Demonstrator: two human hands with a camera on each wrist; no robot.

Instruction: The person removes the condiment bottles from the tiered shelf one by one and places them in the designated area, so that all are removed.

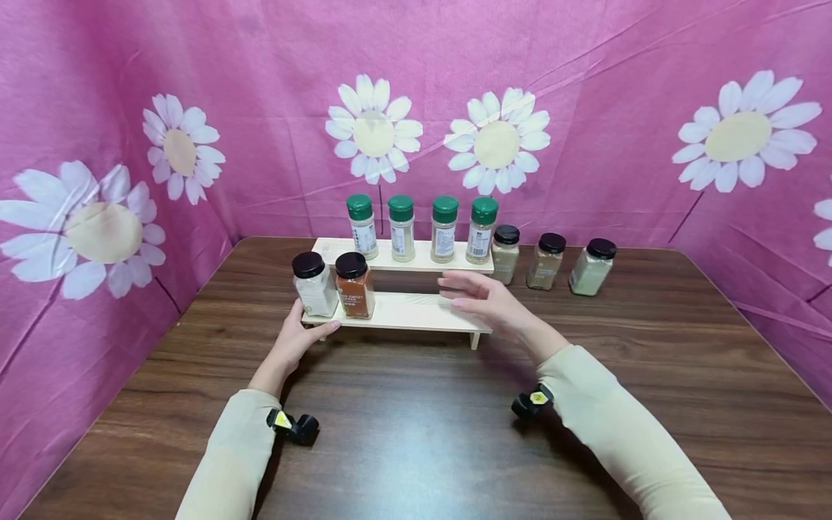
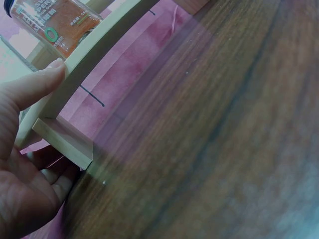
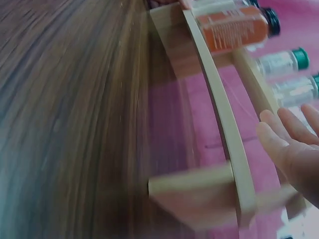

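A pale two-step wooden spice rack (image 1: 416,313) stands on the table. My left hand (image 1: 295,341) grips its lower left end. In the left wrist view the thumb (image 2: 42,82) lies along the front edge, and the fingers bend around the side by the leg (image 2: 65,144). Just above that hand, a black-capped jar of pale powder (image 1: 317,295) and one of red-orange powder (image 1: 354,292) sit on the lower step. Over the right end of that step is my right hand (image 1: 484,300), fingers extended and holding nothing. Several green-capped spice bottles (image 1: 444,238) line the upper step.
Right of the rack stand three more black-capped jars: a brownish one (image 1: 505,263) close against its end, another brownish one (image 1: 544,269), and a pale green one (image 1: 591,273). A pink flowered cloth (image 1: 429,94) hangs behind the dark wooden table (image 1: 403,426).
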